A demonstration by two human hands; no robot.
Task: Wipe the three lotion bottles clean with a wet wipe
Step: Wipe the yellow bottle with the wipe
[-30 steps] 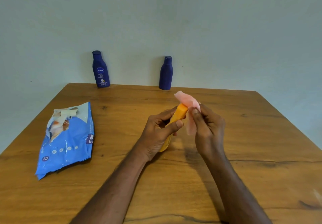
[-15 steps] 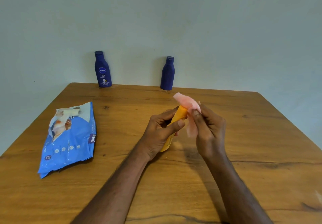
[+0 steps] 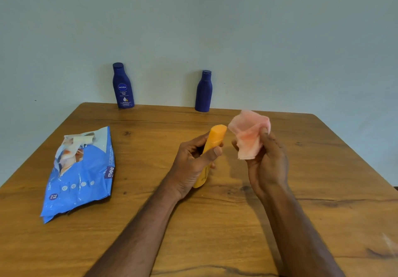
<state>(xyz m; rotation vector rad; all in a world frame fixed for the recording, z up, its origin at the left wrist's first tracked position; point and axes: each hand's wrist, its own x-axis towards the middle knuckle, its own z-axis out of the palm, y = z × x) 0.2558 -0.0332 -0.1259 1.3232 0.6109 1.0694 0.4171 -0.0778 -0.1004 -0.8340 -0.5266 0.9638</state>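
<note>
Orange lotion bottle (image 3: 216,138), smooth and cylindrical, tilted above the wooden table's (image 3: 323,169) centre, grasped by the left hand (image 3: 193,164). Crumpled pink wet wipe (image 3: 249,134) pinched in the right hand (image 3: 267,164), just beside. Two dark-blue Nivea bottles (image 3: 122,86) (image 3: 203,92) upright at the far edge; glossy wipes packet (image 3: 81,175) near the left edge.

Orange-yellow bottle (image 3: 215,138) in your left hand's fingers (image 3: 212,152). Pale pink wipe (image 3: 249,135), darker pink blotch at its centre, by your right hand's fingertips (image 3: 265,133). 2 dark blue bottles (image 3: 122,86) (image 3: 203,92); left one has white print. Wipes pack (image 3: 79,175): bright blue, white dots, purple patch. Table (image 3: 323,169): brown wood grain, dark knots.
</note>
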